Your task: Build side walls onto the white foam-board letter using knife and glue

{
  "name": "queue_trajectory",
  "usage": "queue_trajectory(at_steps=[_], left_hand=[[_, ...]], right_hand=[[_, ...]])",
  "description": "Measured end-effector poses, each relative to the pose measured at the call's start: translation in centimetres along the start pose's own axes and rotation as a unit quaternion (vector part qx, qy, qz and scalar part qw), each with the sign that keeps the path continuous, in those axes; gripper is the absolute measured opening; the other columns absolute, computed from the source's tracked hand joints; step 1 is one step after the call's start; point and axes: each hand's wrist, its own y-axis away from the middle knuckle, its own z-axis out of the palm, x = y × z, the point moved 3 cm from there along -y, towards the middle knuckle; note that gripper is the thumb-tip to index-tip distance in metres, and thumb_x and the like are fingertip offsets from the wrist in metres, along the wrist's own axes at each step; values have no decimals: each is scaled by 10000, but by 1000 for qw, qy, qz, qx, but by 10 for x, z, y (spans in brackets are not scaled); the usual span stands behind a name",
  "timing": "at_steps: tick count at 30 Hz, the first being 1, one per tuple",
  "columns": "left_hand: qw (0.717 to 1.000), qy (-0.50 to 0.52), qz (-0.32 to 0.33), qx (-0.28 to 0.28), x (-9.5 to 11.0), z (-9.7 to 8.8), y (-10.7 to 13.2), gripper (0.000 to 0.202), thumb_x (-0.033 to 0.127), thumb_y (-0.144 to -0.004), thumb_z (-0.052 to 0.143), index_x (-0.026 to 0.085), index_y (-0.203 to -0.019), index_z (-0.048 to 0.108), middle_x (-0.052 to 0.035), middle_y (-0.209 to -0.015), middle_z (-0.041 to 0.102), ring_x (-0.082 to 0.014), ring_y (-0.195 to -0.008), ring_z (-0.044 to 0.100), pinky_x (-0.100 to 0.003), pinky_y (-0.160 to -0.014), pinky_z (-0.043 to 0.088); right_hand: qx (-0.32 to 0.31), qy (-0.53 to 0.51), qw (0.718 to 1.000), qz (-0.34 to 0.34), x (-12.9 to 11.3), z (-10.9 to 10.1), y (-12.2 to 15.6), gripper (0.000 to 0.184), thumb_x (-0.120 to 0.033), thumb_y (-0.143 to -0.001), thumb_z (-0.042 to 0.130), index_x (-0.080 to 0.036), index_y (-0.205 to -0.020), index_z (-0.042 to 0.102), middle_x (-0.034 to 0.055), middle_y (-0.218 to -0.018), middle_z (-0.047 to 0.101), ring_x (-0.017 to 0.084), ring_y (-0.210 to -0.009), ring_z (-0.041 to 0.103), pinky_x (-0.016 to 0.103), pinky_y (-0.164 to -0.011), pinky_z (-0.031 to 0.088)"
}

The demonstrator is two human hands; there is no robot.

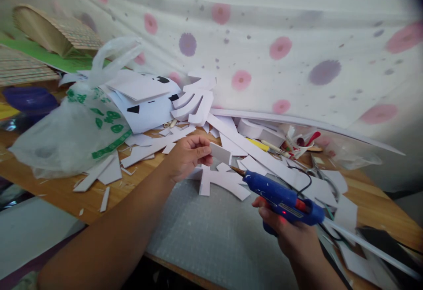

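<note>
My left hand (pixel 185 157) pinches a small white foam-board rectangle (pixel 220 153) just above the table. My right hand (pixel 287 227) is wrapped round the grip of a blue hot glue gun (pixel 280 197), whose copper nozzle points left toward the small piece and stops a short way below it. A white cut-out shape (pixel 222 182) lies flat under both, at the far edge of the grey cutting mat (pixel 211 232).
Several white foam-board scraps and strips (pixel 145 149) cover the wooden table (pixel 59 188). A white plastic bag with green print (pixel 74 135) sits at the left. Scissors (pixel 322 176) and pens (pixel 297 145) lie at the right, by a flowered cloth (pixel 280 47).
</note>
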Motion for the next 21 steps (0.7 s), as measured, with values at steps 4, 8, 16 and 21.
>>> queue_trajectory(at_steps=[4,8,16,21], left_hand=[[1000,-2,-4,-2,-1,-1,0,263,255,-664,800,132,-749,584,19,-639,646,-90,-519,609,-199,-525,482],[1000,1,-8,-1,-2,-2,0,262,260,-671,794,135,-752,579,20,-636,639,-88,-520,607,-196,-524,475],[1000,1,-3,6,1,-4,-1,242,248,-662,788,139,-756,594,24,-640,633,-85,-527,599,-201,-533,480],[1000,-17,6,24,5,-6,-4,213,209,-636,797,153,-748,625,29,-642,629,-89,-535,590,-207,-540,490]], right_hand=[[5,8,1000,-6,-1,0,0,106,-272,-676,724,-220,-754,675,9,-706,673,173,-638,625,269,-591,527],[6,31,999,-15,1,-3,-2,107,-295,-683,723,-221,-739,669,13,-689,663,178,-614,613,278,-558,521],[43,-47,997,-34,-7,-19,-20,146,-292,-650,732,-200,-748,676,38,-742,664,160,-576,578,286,-518,482],[112,-202,972,-45,-50,-81,-44,182,-183,-534,648,-202,-713,622,-28,-674,586,69,-440,449,267,-500,476]])
